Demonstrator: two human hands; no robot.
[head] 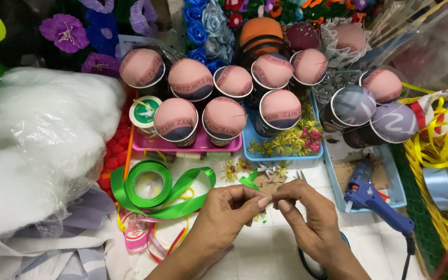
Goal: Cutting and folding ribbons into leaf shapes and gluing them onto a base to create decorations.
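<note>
Two hands meet low in the middle of the view, just below the pink tray [146, 146] that carries paper cups. The left hand [224, 213] is almost closed: its thumb and forefinger are pinched together on a small thing. The right hand [307, 215] is also nearly closed, its fingertips pressed to the same small thing from the other side. The thing itself is mostly hidden between the fingertips, so its kind cannot be told; a short piece of green ribbon [248, 181] shows just above them, but whether the hands grip this piece is not clear.

Left of the hands and below the pink tray lies a green ribbon roll [142, 181], partly unwound, with its loose tail running toward the left hand. Below this roll there is a smaller pink ribbon roll [136, 232]. The cups on the pink tray are capped with pink padded domes [176, 116]. Right of the pink tray stands a blue tray [273, 154] with more cups and small gold and pink flowers [299, 139]. Further right of it, a blue glue gun [372, 199] lies near the right hand, apart from it. Far left of the pink tray rests a clear bag of white stuffing [37, 145]. The worktop [265, 254] under the hands is white.
</note>
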